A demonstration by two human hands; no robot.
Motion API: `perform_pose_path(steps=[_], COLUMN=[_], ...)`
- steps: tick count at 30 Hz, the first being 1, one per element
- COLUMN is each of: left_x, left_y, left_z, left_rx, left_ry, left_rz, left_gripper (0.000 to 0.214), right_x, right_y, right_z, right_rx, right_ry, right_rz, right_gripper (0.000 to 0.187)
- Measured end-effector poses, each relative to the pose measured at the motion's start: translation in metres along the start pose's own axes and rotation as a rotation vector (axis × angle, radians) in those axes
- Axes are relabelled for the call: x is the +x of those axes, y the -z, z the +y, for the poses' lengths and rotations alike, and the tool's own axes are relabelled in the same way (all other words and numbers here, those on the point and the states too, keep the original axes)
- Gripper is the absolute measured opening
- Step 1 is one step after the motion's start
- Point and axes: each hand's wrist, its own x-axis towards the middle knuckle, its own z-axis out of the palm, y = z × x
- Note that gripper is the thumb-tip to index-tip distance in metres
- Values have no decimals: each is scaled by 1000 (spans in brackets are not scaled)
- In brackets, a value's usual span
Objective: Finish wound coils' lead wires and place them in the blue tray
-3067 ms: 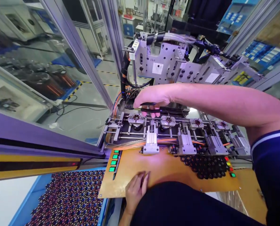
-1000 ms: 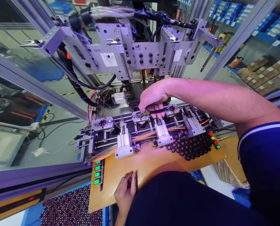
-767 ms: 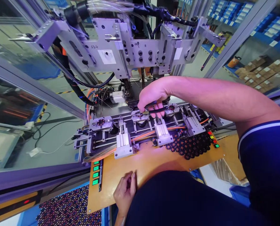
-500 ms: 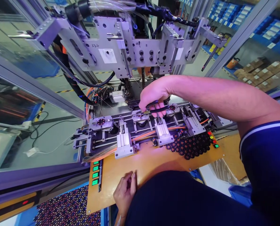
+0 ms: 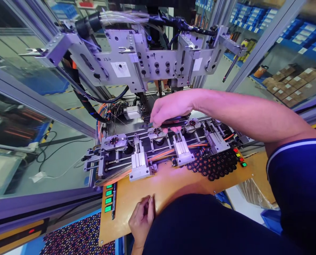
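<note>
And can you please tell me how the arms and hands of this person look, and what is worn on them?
Both the right hand and the left hand are bare, with no glove. The right forearm is bare too, below a short dark blue sleeve trimmed in white. No watch is visible. The left sleeve is not in view.

So off to my right there are blue bins (image 5: pixel 296 33) sitting on shelves, with a pile of cardboard boxes (image 5: pixel 293 85) lower down and an orange roll-looking thing (image 5: pixel 260 71) near them. On my left, a black cable (image 5: pixel 67 141) snakes over the floor (image 5: pixel 73 156), plus black-and-yellow tape (image 5: pixel 48 131) and some small white block (image 5: pixel 39 176) I can't quite make out.
</note>
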Motion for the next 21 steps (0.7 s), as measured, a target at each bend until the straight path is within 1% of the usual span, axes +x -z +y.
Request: perform_pose_path(steps=[1,3,6,8,11,14,16,19,21], left_x=[0,0,1,3,5,5,4,3,2], left_y=[0,0,2,2,2,1,1,1,1], left_z=[-1,-1,0,2,3,3,3,2,1], left_rx=[5,16,27,31,29,25,26,27,31], left_ry=[1,4,9,17,28,40,49,58,64], left_rz=[-1,-7,-10,-4,12,17,12,3,0], left_gripper=[10,11,12,12,13,14,14,14,14], right_x=[-8,-24,-42,-50,-59,-63,-63,-59,-56], right_y=[6,22,45,53,56,53,52,52,51], right_z=[2,13,42,64,93,110,115,119,119], right_rx=[-6,-63,-161,-173,-160,-137,-95,-29,-5], right_ry=[-2,-70,-218,-298,-380,-409,-384,-331,-344], right_rz=[-12,-46,-72,-87,-106,-79,-80,-115,-108], right_gripper=[17,21,29,34,41,40,38,36,34])
